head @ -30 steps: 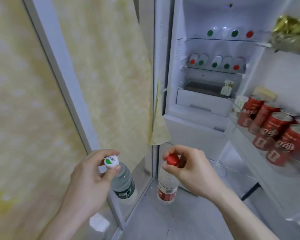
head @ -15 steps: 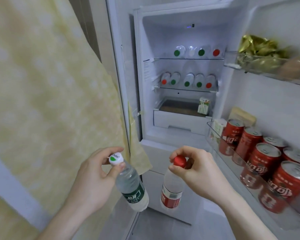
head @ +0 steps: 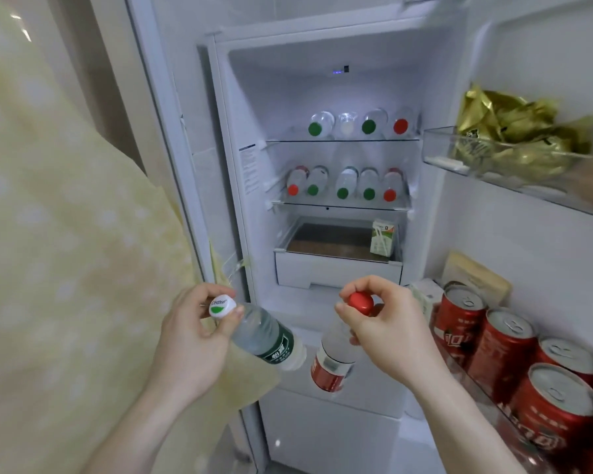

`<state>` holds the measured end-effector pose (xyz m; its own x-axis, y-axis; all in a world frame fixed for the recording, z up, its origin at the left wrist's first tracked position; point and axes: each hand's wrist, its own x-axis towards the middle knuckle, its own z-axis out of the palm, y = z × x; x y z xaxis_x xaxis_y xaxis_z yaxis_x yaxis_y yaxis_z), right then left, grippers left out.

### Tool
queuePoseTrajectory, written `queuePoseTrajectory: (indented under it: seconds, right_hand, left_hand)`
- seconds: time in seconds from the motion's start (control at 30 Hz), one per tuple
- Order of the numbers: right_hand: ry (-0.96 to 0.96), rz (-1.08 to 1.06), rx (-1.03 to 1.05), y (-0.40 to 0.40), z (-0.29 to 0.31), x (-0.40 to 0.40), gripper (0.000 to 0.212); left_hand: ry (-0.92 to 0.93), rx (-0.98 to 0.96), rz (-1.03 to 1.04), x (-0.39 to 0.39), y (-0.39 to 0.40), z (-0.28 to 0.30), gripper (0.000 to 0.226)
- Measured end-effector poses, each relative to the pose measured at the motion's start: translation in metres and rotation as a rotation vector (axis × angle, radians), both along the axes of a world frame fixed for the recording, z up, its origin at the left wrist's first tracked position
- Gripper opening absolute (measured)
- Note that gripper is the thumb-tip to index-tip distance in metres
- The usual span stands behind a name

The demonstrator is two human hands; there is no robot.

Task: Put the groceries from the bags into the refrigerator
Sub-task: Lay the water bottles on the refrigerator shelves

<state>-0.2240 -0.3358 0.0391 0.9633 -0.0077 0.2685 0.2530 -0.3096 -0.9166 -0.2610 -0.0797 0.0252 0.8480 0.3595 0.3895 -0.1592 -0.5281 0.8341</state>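
My left hand [head: 194,340] pinches the white-and-green cap of a green-labelled water bottle [head: 269,338], which hangs tilted to the right. My right hand [head: 387,328] holds a red-labelled water bottle [head: 331,362] by its red cap, hanging nearly upright. Both are in front of the open refrigerator [head: 322,97], below its drawer [head: 336,271]. Several bottles lie on the top shelf [head: 343,140] and on the middle shelf [head: 339,204], caps facing me.
The open door at right carries a rack of several red cans [head: 504,347] and an upper bin [head: 439,148] with gold foil packets. A small carton [head: 383,240] stands on the drawer lid. A yellow cloth [head: 65,251] hangs on the left.
My view has swung up and closer to the refrigerator, which now fills the frame. Both hands have risen with their bottles, grips unchanged; the green-labelled bottle tilts more.
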Motion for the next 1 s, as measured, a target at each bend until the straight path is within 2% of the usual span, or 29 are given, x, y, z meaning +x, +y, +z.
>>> queuePoseTrajectory:
  seconds: [0.17,0.37,0.63,1.0]
  right_hand:
    - [-0.055,-0.073,0.069,0.008,0.014,0.038,0.017]
    - [-0.190,-0.162,0.064,0.026,0.044,0.089,0.014]
    - [-0.382,-0.230,0.159,0.053,0.094,0.147,0.011]
    - [-0.593,-0.344,0.296,0.091,0.128,0.196,0.011]
  left_hand:
    - [-0.106,-0.141,-0.012,0.059,0.004,0.017,0.020]
    - [-0.333,-0.203,-0.026,0.134,0.019,0.055,0.020]
    - [-0.661,-0.133,0.021,0.212,0.024,0.114,0.020]
    - [-0.861,-0.134,-0.001,0.303,0.027,0.146,0.023]
